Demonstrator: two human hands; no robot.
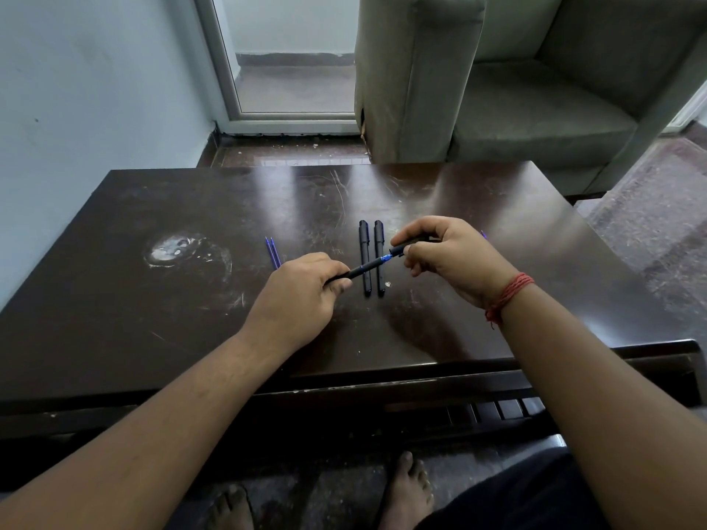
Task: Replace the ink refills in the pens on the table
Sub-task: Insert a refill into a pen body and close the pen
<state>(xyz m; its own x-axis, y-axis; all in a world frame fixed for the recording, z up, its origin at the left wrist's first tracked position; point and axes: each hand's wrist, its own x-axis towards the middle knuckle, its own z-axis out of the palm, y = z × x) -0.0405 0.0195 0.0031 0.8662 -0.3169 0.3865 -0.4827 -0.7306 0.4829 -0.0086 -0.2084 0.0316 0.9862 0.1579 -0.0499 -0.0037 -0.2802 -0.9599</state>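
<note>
At the frame's centre, above the dark glossy wooden bench (153,338), the left hand (302,296) grips a black pen barrel (357,270) while the right hand (451,254) pinches its black front section (399,249); a blue refill (383,258) shows between them. Two capped black pens (372,258) lie just behind, two loose blue refills (272,252) at left.

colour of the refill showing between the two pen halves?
Blue: thin ink refill, exposed between black pen halves, head view.
</note>
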